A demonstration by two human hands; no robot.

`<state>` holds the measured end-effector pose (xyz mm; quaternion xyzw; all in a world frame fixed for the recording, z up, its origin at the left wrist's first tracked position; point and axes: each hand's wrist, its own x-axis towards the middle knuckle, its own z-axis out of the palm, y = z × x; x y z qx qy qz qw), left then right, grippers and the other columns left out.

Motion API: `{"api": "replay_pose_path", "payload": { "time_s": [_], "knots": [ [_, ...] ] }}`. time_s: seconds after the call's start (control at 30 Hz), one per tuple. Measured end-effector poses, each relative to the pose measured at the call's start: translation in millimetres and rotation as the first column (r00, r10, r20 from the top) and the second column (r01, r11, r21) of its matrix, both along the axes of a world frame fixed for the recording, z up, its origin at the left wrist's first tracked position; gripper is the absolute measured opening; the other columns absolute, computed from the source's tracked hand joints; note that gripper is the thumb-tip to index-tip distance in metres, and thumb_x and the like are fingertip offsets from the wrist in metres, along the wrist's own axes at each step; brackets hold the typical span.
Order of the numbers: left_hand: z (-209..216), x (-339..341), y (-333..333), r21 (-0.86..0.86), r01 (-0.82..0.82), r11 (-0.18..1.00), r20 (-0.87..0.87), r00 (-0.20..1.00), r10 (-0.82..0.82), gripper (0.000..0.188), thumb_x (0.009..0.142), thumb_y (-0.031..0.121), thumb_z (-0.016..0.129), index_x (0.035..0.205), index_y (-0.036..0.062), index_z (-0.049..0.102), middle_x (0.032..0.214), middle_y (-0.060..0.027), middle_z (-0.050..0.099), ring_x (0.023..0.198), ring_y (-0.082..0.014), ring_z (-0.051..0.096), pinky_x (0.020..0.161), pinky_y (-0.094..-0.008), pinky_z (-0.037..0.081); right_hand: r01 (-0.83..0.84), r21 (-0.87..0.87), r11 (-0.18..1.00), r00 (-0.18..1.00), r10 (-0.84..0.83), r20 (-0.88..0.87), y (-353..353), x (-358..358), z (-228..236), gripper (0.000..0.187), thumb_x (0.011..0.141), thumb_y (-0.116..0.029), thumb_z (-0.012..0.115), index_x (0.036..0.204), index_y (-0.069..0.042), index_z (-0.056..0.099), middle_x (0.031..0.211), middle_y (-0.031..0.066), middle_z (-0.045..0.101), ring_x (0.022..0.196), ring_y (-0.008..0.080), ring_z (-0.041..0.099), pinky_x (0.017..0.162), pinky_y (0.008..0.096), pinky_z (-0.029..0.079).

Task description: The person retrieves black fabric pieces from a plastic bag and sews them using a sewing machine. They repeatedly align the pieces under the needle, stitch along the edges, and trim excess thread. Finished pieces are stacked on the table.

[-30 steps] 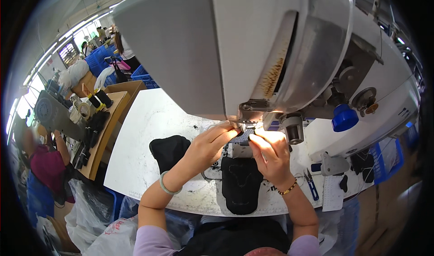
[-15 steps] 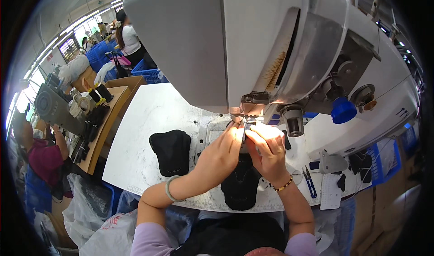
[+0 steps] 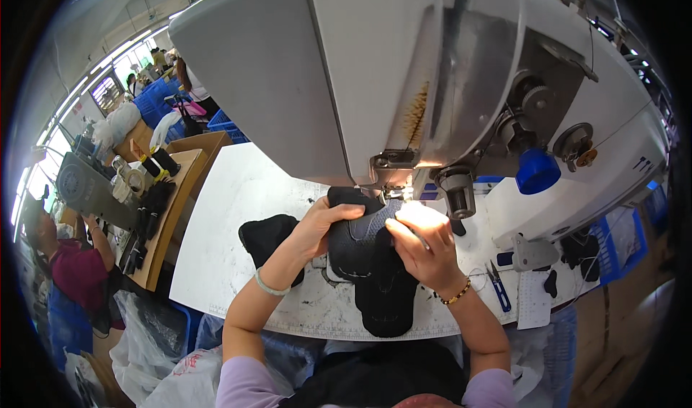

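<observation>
A black-and-grey fabric piece (image 3: 353, 246), shaped like a shoe upper, lies bent beneath the needle area (image 3: 393, 190) of a large white sewing machine (image 3: 404, 62). My left hand (image 3: 314, 229) grips its left side, thumb on top and the other fingers mostly hidden below. At its right edge, close to the lit needle, my right hand (image 3: 427, 248) pinches the fabric between thumb and fingers. A second black piece (image 3: 386, 311) lies flat just below it, near the table's front edge. Partly behind my left forearm rests another black piece (image 3: 265, 236).
Blue-handled thread snips (image 3: 499, 289) and a white card (image 3: 534, 300) lie at the right of the white table (image 3: 216, 256). A blue knob (image 3: 537, 171) juts from the machine. Plastic bags (image 3: 144, 336) hang below left; a co-worker (image 3: 79, 275) sits beyond.
The fabric piece under the needle, mostly hidden before, now shows broadly between my hands. My left hand has moved left and away from the needle; my right hand stays close to it.
</observation>
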<state>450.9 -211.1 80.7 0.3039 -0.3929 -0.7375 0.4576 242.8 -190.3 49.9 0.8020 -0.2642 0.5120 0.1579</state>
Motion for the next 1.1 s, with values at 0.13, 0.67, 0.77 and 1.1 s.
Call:
{"api": "replay_pose_path", "payload": {
  "time_s": [0.13,0.67,0.77,1.1],
  "knots": [
    [-4.8,3.3,1.0,-0.012,-0.03,0.999,0.008,1.0,0.03,0.031,0.08,0.005,0.064,0.109,-0.0031,0.058,0.099,-0.0107,0.064,0.086,-0.0164,0.065,0.078,-0.0275,0.055,0.038,0.013,0.999,0.995,-0.036,-0.098,1.5,-2.6,-8.7,0.039,0.07,-0.002,0.07,0.107,-0.014,0.065,0.109,0.0015,0.056,0.103,0.0219,0.054,0.089,0.0364,0.044],
    [-6.4,-19.3,33.0,-0.04,-0.21,0.977,-0.077,0.975,0.207,0.035,0.079,0.002,0.065,0.112,-0.0038,0.057,0.098,-0.0093,0.063,0.089,-0.0163,0.062,0.083,-0.0286,0.051,-0.124,0.054,0.991,0.991,0.126,-0.035,-7.5,-21.9,-1.9,0.023,0.071,-0.008,0.067,0.094,-0.011,0.069,0.099,0.0009,0.066,0.09,0.0183,0.056,0.078,0.0323,0.045],
    [-8.1,-32.2,41.4,-0.076,-0.261,0.962,-0.067,0.964,0.256,0.036,0.081,0.006,0.066,0.114,-0.0028,0.055,0.098,-0.0078,0.063,0.09,-0.0138,0.061,0.084,-0.0266,0.049,-0.204,0.217,0.954,0.978,0.189,0.088,-17.6,-33.7,-9.6,0.019,0.073,-0.007,0.068,0.092,-0.008,0.069,0.097,0.0058,0.068,0.087,0.0218,0.062,0.079,0.0325,0.048],
    [-2.4,-42.1,44.5,-0.241,-0.294,0.925,0.086,0.943,0.322,0.03,0.083,0.01,0.066,0.109,-0.0023,0.056,0.094,-0.0051,0.064,0.083,-0.0098,0.06,0.075,-0.0225,0.049,-0.249,0.405,0.88,0.967,0.202,0.155,-22.8,-42.4,-12.7,0.027,0.077,0.003,0.057,0.098,-0.008,0.068,0.104,0.0089,0.068,0.092,0.021,0.064,0.085,0.0309,0.047]
  ]
}}
